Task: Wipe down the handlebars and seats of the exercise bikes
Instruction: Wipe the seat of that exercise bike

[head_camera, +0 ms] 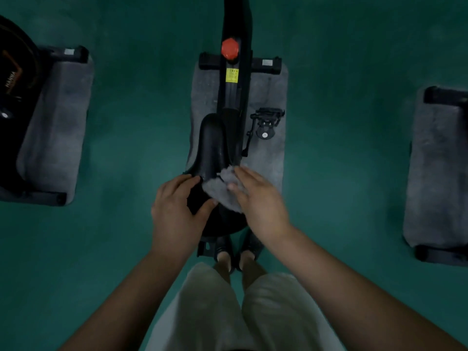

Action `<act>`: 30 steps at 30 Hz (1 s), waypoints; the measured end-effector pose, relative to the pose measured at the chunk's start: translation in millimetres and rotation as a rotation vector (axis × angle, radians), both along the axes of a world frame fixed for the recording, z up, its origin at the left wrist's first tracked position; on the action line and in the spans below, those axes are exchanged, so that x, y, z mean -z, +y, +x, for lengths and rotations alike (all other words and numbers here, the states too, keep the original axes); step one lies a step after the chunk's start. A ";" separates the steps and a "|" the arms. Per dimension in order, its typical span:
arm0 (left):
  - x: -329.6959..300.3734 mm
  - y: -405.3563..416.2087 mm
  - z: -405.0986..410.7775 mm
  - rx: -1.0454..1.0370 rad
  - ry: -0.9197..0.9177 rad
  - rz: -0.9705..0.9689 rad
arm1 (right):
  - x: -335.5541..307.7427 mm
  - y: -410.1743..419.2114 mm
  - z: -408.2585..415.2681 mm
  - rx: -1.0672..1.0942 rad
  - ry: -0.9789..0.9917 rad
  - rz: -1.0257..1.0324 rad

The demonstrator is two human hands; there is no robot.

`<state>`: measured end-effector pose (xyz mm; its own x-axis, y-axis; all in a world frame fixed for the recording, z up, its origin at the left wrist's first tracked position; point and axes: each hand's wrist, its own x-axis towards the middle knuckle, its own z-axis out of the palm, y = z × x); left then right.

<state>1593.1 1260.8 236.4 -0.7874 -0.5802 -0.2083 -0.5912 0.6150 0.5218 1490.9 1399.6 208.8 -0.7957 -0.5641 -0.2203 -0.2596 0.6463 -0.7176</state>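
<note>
seat wipe, middle bike, both hands on saddle

green floor (126, 122) carries everything. three grey mats on it: middle mat (268, 97) under the centre bike, left mat (58, 122) near the floor's left edge, right mat (435, 173) at the right edge. left mat holds part of a second bike (15, 97), black, cropped by the frame. right mat shows only black base bars at its ends.

centre bike frame (234, 92) runs up the middle toward the floor's far edge, with a yellow label (232, 75) and above it a red knob (230, 49). front base bar (266, 64) crosses the far end of the middle mat. pedal (267, 116) sits on the frame's right side, over the mat.

seat (212, 145) black, nose pointing away, wide end toward the person.

left hand (177, 211) grips the seat's rear left edge, fingers curled over the edge, thumb on top. right hand (258, 198) lies flat, fingers straight, pressing a grey cloth (222, 186) onto the seat's rear right part. cloth is touching the seat, partly under the palm.

person stands just behind the seat: light shorts (215, 312), dark shoes (222, 247) on the floor.
</note>
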 end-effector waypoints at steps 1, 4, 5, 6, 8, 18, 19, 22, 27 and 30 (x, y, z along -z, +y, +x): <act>-0.7 -0.9 0.0 0.003 -0.003 0.001 | -3.8 -14.4 -1.6 0.021 -0.035 0.011; 1.4 -4.6 3.9 0.056 -0.001 0.020 | -21.2 -21.2 18.4 -0.047 0.013 -0.020; 2.4 -6.1 5.8 0.076 0.010 0.024 | -25.2 -9.9 30.4 -0.091 0.024 -0.051; 3.6 -7.4 7.6 0.088 0.020 0.025 | -25.8 5.7 40.6 -0.142 0.075 -0.063; 4.1 -8.2 10.5 0.106 0.015 0.013 | -22.5 31.4 46.7 -0.225 0.161 -0.023; -7.6 7.4 0.6 0.136 0.017 -0.019 | -54.7 45.1 5.8 -0.072 0.018 0.121; -8.2 11.9 -4.6 0.127 0.022 -0.023 | -57.1 50.0 -3.3 -0.033 -0.012 0.105; -10.0 24.8 -30.8 0.081 0.036 -0.019 | -60.7 66.0 -42.5 0.036 -0.089 0.035; -26.1 56.2 -103.8 -0.013 0.053 0.002 | -69.2 91.7 -132.5 0.006 -0.247 -0.063; -41.7 78.3 -155.2 -0.065 0.067 0.002 | -85.0 106.9 -191.3 -0.013 -0.266 -0.113</act>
